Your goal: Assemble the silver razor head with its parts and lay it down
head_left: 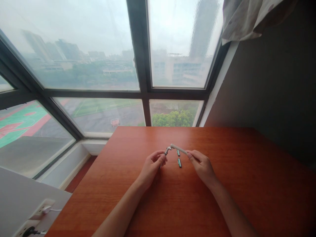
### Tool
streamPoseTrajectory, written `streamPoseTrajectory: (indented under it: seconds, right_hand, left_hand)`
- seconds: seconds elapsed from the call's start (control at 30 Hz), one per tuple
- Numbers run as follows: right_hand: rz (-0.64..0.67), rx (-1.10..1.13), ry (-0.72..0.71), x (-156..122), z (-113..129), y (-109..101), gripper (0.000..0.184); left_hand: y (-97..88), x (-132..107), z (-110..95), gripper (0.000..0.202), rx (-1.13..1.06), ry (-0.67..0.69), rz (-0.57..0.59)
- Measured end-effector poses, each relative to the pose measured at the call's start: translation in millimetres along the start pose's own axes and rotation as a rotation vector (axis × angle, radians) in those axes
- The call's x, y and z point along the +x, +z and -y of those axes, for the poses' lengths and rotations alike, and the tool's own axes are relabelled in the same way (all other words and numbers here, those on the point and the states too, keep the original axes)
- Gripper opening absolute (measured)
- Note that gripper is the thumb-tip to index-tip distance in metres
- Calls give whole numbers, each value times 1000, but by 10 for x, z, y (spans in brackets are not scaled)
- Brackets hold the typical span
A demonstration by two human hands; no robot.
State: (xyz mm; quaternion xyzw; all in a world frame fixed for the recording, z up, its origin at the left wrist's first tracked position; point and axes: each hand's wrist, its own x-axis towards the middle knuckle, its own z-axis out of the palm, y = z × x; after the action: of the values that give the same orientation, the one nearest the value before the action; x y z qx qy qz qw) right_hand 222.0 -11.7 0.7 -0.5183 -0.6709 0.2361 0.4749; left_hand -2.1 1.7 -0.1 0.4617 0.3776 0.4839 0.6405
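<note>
My left hand (154,163) pinches a silvery razor handle (166,151), its bent head end pointing up and to the right. In my right hand (201,163) is a slim, pale stick-like tool (179,148), gripped at its right end. The tip of the pale stick meets or nearly meets the head of the razor handle; I cannot tell if they touch. Two small dark razor cartridges with green strips lie on the table between my hands: the nearer cartridge (179,163) is in full view, and the farther cartridge (178,152) is partly behind the stick.
The reddish-brown wooden table (182,207) stretches under both arms, its far edge close to the windows (98,49). Wall sockets with plugs (46,209) are at the lower left. A dark wall (269,89) stands on the right, with a curtain (247,19) above.
</note>
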Motion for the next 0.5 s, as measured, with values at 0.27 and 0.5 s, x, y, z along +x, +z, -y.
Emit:
streamPoseTrajectory:
  seconds: [0.27, 0.5]
  right_hand:
    - [57, 85, 32, -13, 26, 2, 30]
    - [46, 36, 19, -5, 27, -1, 33]
  left_hand:
    - [-29, 15, 9, 37, 67, 36, -62]
    - [-35, 0, -20, 35, 78, 49, -52]
